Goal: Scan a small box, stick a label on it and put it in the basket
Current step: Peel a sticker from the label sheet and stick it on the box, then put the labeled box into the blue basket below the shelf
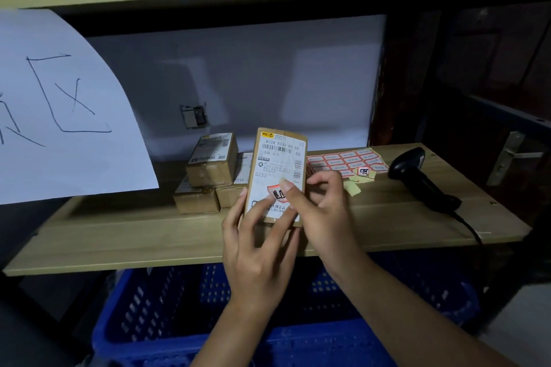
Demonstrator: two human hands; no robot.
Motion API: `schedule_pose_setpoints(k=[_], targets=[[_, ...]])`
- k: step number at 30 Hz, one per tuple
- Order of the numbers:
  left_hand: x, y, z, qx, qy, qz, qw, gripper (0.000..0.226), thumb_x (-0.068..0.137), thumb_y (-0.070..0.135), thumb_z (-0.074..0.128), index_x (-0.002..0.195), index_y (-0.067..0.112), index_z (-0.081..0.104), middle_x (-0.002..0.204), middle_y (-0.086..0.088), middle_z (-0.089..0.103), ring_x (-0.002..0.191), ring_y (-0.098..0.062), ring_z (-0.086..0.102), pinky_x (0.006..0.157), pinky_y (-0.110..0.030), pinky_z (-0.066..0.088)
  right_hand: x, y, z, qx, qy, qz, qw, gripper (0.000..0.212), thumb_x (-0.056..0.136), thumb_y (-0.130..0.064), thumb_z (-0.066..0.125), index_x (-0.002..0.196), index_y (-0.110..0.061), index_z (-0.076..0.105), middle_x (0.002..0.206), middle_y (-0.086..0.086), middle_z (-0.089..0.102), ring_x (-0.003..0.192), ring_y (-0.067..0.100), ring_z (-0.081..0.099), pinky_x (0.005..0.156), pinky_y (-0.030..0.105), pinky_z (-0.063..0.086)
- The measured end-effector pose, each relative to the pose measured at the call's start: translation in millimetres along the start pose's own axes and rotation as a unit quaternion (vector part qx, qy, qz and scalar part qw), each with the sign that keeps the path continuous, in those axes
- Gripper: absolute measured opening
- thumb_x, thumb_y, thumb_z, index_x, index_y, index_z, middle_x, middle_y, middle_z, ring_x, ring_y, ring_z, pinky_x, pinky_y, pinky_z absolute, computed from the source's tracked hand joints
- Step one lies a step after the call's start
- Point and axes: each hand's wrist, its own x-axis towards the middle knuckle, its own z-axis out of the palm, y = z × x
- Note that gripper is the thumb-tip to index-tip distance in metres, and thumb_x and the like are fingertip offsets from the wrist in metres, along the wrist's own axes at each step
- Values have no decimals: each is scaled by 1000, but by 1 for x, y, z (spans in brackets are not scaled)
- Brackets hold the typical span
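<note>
Both hands meet on one small box [278, 170], held upright above the front edge of the wooden shelf [149, 235], its printed shipping face toward the camera. The left hand [256, 250] comes up from below the box, wrist low, fingers fanned: the thumb lies along the box's left edge while the other fingers spread over its lower face, gripping it. The right hand [320, 205] reaches in from the box's right, forearm angled up from the lower right corner; its thumb presses flat on a red-bordered label [277, 194] stuck to the lower half of the box's face, and the remaining fingers curl behind the right edge. So the two hands are together, both clamped on the same box.

Behind the box to its left sits a pile of brown parcels [208, 176]; four can be made out, one stacked on top. To the box's right lies one sheet of red-bordered labels [347, 159], with one loose written label [363, 171] and some yellowish backing scraps [351, 186] just in front of the sheet. Farther right of the box rests one black handheld scanner [417, 176], cable trailing off the shelf. Below the box, under the shelf, stands one blue perforated basket [155, 307]. A white paper sign [59, 104] hangs left of the box.
</note>
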Motion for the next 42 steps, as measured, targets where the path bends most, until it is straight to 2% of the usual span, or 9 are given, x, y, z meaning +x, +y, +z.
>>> schedule_pose_setpoints(k=[3,6,11,14,17,23,32,37,42], targets=[[-1,2,-3,-2,-3,4,1000,36,95,28,78,129,28,69,150,-4,49,143,-38,49,121,-38,43,3,-2,-9,72,-43,88,993,49,85,-23,85,119,-17,50,117,13,77,99,22,79,73,26,59],[0,4,-6,14,-15,16,1000,37,96,32,77,132,30,68,159,0,46,141,-40,52,121,-32,41,5,-5,-17,99,-66,106,987,51,85,-20,85,123,-16,50,111,11,83,96,21,81,77,31,58],[3,4,-12,31,-33,31,999,40,91,36,83,128,24,71,138,-4,70,132,-43,59,122,-33,39,2,-17,-28,83,-79,105,988,57,83,-15,86,127,-16,50,95,1,86,88,21,83,83,44,65],[1,3,-20,1,-36,22,999,50,89,42,84,132,24,65,134,-6,62,129,-38,60,117,-33,47,-3,-22,-35,66,-96,117,986,60,83,-15,86,130,-21,49,85,-8,85,80,19,83,73,39,66],[1,4,-26,-6,-46,16,999,60,88,46,83,137,21,60,128,-7,53,127,-36,61,120,-28,43,-7,-24,-38,50,-100,132,985,62,83,-20,86,133,-24,49,89,-6,85,84,24,84,82,50,66],[3,6,-30,-11,-61,2,998,61,88,46,83,134,10,68,137,-7,59,129,-31,62,116,-38,50,-9,-25,-38,43,-95,145,984,66,83,-22,87,136,-24,49,94,-1,86,85,24,84,82,50,66],[-9,9,-51,-61,-100,-36,992,62,84,46,88,132,12,70,132,-3,69,131,-29,62,119,-34,47,-20,-20,-43,4,-131,172,976,89,82,-23,88,151,-34,33,108,4,84,89,19,83,67,35,66],[-35,28,-104,-129,-159,-66,977,64,80,46,90,132,14,68,135,2,66,134,-23,62,116,-36,48,-54,-17,-73,-120,-144,98,977,81,80,-35,87,144,-44,39,122,-24,64,103,-3,69,77,15,53],[-60,28,-141,-189,-254,-87,944,67,77,48,90,132,16,68,137,5,67,135,-24,63,112,-33,51,-93,0,-106,-232,-153,33,960,45,73,-64,71,110,-38,71,116,-16,70,108,-1,66,86,19,54]])
